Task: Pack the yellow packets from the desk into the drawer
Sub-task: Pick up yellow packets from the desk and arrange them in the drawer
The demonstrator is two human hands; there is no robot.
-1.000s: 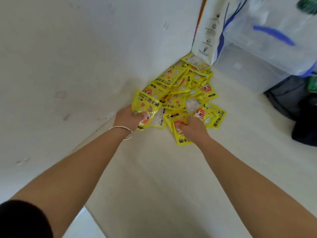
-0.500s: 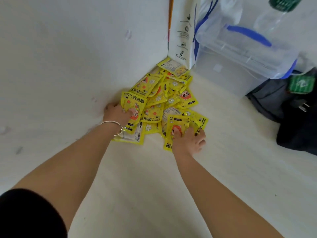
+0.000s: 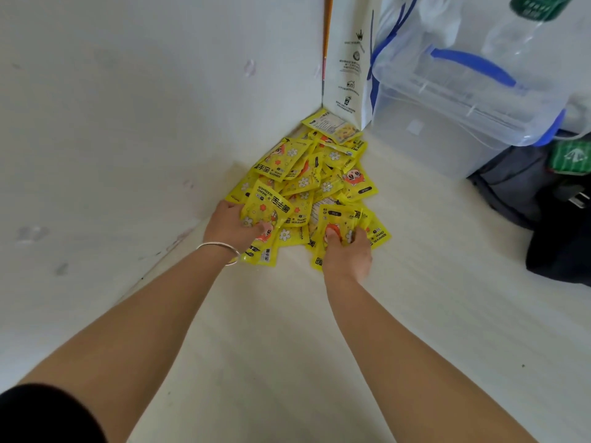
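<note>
At desk (image 3: 287,346) corner: left hand (image 3: 232,228), right hand (image 3: 347,254) both clutch yellow packets (image 3: 307,174); right grip newly tightened.

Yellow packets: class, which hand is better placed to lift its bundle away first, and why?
Probably the right hand: it pinches a small bundle at the pile's near edge, with bare desk beside it. The left hand also grips packets, but sits close against the wall.
</note>
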